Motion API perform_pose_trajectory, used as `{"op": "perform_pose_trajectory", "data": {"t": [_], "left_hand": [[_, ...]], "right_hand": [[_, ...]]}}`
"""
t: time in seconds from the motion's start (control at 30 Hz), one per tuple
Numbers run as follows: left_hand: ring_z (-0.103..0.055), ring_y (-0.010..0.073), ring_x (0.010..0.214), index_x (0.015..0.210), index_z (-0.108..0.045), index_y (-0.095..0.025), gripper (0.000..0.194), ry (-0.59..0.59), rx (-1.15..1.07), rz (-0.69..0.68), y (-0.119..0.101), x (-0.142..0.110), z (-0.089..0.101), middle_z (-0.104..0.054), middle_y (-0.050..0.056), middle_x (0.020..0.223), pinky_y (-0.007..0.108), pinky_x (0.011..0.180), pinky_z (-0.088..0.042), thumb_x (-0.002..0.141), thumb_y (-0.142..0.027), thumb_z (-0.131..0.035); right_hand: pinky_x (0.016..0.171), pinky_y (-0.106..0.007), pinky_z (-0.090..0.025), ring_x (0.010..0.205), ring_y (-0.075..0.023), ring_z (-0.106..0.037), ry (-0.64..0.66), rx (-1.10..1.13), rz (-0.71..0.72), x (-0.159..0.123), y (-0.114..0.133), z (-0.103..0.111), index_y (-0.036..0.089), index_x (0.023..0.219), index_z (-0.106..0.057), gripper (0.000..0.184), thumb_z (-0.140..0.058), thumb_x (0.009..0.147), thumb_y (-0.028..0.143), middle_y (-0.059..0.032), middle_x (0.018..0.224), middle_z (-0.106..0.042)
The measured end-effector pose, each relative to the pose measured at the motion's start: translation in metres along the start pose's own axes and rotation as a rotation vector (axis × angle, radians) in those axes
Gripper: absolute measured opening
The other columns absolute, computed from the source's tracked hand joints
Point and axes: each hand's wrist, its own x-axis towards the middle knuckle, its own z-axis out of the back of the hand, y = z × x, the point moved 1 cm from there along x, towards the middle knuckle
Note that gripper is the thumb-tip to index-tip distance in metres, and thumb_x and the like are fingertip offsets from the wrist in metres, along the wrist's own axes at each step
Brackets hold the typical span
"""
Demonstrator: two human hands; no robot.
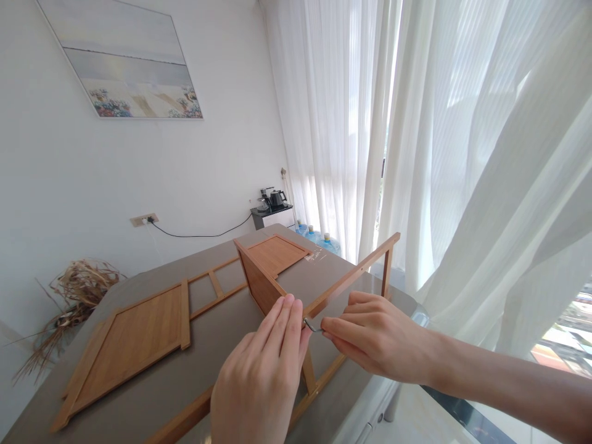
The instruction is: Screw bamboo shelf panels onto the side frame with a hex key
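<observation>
My right hand (377, 336) pinches the end of a small bent metal hex key (314, 327). The key's other end meets a bolt at the edge of a wooden frame (354, 271), which stands on its side. Fingers together, my left hand (266, 370) grips that frame just beside the bolt, covering part of the joint. An upright wooden panel (261, 280) rises behind my left fingertips and belongs to the same piece. To the left, a flat wooden frame with a panel (143, 330) lies on the table. A further wooden panel (277, 253) lies beyond the upright one.
The wood pieces are on a grey-brown table (213, 351). Dried plants (83, 283) stand off its left edge. At the back are a black kettle (277, 198) on a small cabinet and several water bottles (326, 242). White curtains (430, 142) hang on the right.
</observation>
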Motion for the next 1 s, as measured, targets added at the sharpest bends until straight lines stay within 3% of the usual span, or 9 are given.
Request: {"op": "perform_pose_trajectory", "data": {"t": [0.4,0.67,0.83,1.0], "left_hand": [[-0.072,0.0199,0.098,0.117,-0.067,-0.010,0.026,0.007,-0.017,-0.007,0.000,0.002,0.000,-0.072,0.007,0.116,0.029,0.069,-0.052,0.096,-0.019,-0.054],[-0.073,0.0186,0.089,0.121,-0.064,-0.014,0.028,0.068,-0.032,0.040,-0.001,0.002,0.001,-0.072,0.006,0.118,0.029,0.063,-0.053,0.096,-0.021,-0.052],[-0.072,0.0201,0.094,0.126,-0.059,-0.015,0.033,0.174,-0.108,0.120,-0.003,0.001,0.002,-0.072,0.006,0.118,0.030,0.066,-0.056,0.096,-0.024,-0.052],[-0.068,0.0194,0.107,0.132,-0.053,-0.024,0.043,0.436,-0.260,0.310,0.001,0.008,0.009,-0.069,0.002,0.124,0.030,0.081,-0.059,0.090,-0.031,-0.062]], "right_hand": [[0.065,-0.029,-0.035,0.052,-0.0108,-0.039,-0.007,0.218,-0.145,-0.004,0.005,-0.019,0.018,0.095,-0.058,0.020,-0.040,0.102,0.019,0.0044,0.061,-0.054],[0.062,-0.029,-0.032,0.054,-0.0113,-0.037,-0.065,0.148,-0.098,-0.004,0.006,-0.020,0.018,0.092,-0.055,0.018,-0.039,0.101,0.017,0.0029,0.067,-0.055],[0.059,-0.030,-0.030,0.053,-0.0116,-0.038,-0.195,0.127,-0.063,-0.011,0.006,-0.029,0.018,0.091,-0.054,0.012,-0.045,0.098,0.014,0.0034,0.064,-0.053],[0.064,-0.030,-0.037,0.069,-0.0152,-0.050,-0.411,0.208,-0.058,-0.017,-0.003,-0.020,0.019,0.101,-0.054,0.014,-0.052,0.092,0.009,-0.0021,0.079,-0.062]]}}
